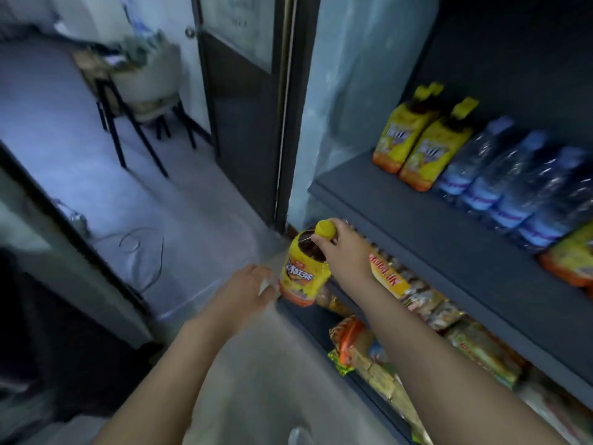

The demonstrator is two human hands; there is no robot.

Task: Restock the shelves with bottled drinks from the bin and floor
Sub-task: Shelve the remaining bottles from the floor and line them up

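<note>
My right hand (341, 248) grips the neck of a yellow-labelled tea bottle (303, 274) just under its yellow cap, holding it upright in the air beside the left end of the dark shelf (417, 226). My left hand (247, 290) is next to the bottle's lower left; something pale and blurred shows at its fingers, and I cannot tell whether it touches the bottle. On the shelf stand two matching tea bottles (414, 139) and a row of clear water bottles (513, 181) with blue labels.
Packets of snacks (417, 303) fill the lower shelves under my right arm. A dark door frame (282, 123) rises left of the shelf. A black-legged stand with a pale sack (144, 78) is at the back. A cable (141, 245) lies on the grey floor.
</note>
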